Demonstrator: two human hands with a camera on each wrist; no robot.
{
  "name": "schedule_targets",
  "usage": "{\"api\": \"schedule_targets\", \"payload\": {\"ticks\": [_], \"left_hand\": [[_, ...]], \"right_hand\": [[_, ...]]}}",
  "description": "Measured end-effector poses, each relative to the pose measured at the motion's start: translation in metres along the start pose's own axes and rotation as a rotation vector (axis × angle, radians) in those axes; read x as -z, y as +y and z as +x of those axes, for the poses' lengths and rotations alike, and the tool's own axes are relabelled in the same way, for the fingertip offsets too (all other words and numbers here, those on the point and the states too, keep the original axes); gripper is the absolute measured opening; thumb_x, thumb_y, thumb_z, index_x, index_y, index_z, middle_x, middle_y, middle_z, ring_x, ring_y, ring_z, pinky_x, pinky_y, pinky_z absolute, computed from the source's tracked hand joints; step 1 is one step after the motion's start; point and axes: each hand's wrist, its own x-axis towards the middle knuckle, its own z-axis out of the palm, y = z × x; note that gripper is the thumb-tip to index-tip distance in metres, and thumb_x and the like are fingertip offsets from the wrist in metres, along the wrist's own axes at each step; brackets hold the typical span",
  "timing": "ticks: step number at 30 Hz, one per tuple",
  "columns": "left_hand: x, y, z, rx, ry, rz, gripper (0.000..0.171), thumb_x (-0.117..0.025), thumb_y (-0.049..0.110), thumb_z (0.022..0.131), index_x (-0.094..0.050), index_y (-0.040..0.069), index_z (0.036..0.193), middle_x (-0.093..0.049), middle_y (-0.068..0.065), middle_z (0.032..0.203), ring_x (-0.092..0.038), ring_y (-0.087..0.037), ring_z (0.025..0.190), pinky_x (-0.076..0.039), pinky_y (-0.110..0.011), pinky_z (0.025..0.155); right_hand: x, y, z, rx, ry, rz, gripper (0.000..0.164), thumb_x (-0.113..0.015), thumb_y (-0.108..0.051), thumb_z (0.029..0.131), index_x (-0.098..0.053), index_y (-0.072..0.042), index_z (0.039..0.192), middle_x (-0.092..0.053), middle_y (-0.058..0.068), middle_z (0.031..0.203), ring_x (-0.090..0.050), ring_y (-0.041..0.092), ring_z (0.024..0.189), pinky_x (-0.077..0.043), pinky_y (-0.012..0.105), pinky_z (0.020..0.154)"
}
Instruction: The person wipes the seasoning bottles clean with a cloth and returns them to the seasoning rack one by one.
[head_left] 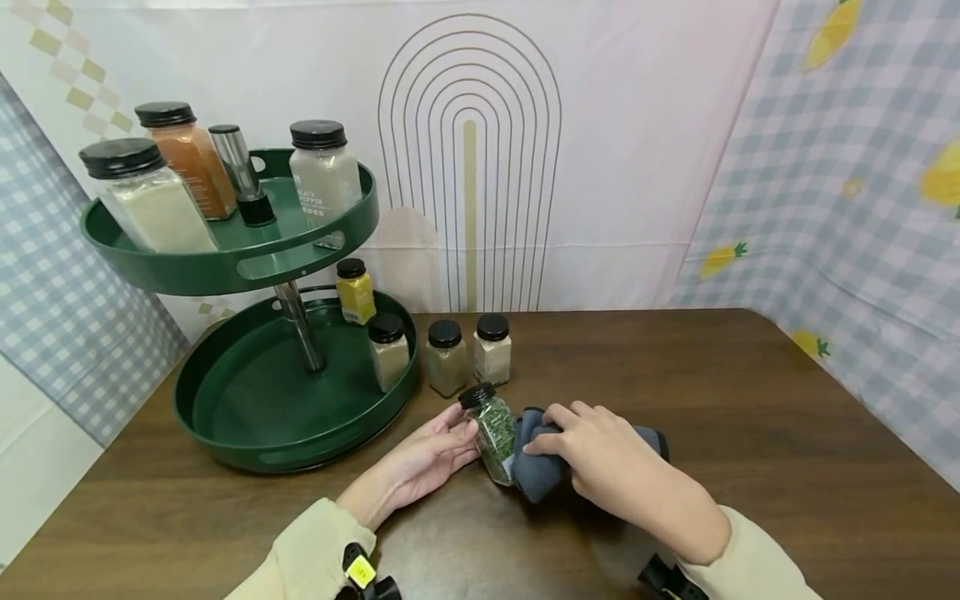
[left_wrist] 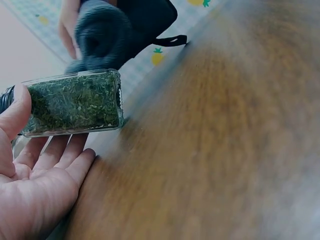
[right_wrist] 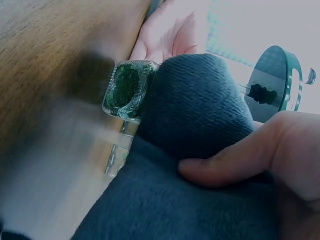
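A glass jar of green dried herbs (head_left: pixel 495 435) with a black lid leans tilted over the wood table. My left hand (head_left: pixel 431 458) grips it near the lid; in the left wrist view the thumb lies over the jar (left_wrist: pixel 75 102) and the fingers pass beneath it. My right hand (head_left: pixel 611 454) holds a bunched dark blue-grey cloth (head_left: pixel 538 462) right at the jar's side. In the right wrist view the thumb presses into the cloth (right_wrist: pixel 195 110), which overlaps the jar, leaving its glass base (right_wrist: pixel 125 92) showing.
A two-tier green tray stand (head_left: pixel 300 454) stands at the left. Its upper tier (head_left: pixel 187 273) carries several jars and a metal cylinder; a yellow jar (head_left: pixel 356 293) and a pale jar (head_left: pixel 390 354) are on the lower. Two small black-lidded jars (head_left: pixel 447 360) stand behind my left hand.
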Motion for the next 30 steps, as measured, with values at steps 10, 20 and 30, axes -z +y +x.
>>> {"api": "schedule_targets", "payload": {"ticks": [10, 20, 30], "left_hand": [[0.000, -0.003, 0.001, -0.017, 0.008, 0.010, 0.074, -0.052, 0.015, 0.095, -0.002, 0.005, 0.148, -0.016, -0.023, 0.152, -0.024, -0.029, 0.139, -0.011, -0.044, 0.115], [-0.001, 0.001, 0.001, 0.017, 0.002, -0.010, 0.076, -0.051, 0.007, 0.094, 0.002, 0.006, 0.148, -0.008, -0.021, 0.154, -0.020, -0.027, 0.141, -0.012, -0.042, 0.115], [-0.001, 0.001, 0.000, -0.008, 0.015, -0.003, 0.066, -0.047, -0.002, 0.093, -0.011, 0.006, 0.148, -0.022, -0.018, 0.150, -0.049, -0.011, 0.120, -0.017, -0.043, 0.114]], "right_hand": [[0.013, 0.017, -0.007, -0.031, -0.015, -0.006, 0.048, -0.066, 0.009, 0.067, -0.071, -0.027, 0.098, -0.062, 0.002, 0.100, -0.058, 0.023, 0.090, -0.049, 0.041, 0.074], [0.000, 0.003, 0.005, -0.057, 0.325, 0.060, 0.056, -0.067, 0.004, 0.072, -0.061, -0.023, 0.121, -0.060, 0.005, 0.112, -0.061, 0.022, 0.097, -0.053, 0.036, 0.068], [-0.009, -0.007, 0.008, 0.046, 0.315, 0.001, 0.057, -0.071, 0.001, 0.066, -0.064, -0.024, 0.117, -0.057, 0.005, 0.107, -0.058, 0.020, 0.091, -0.052, 0.034, 0.063]]}}
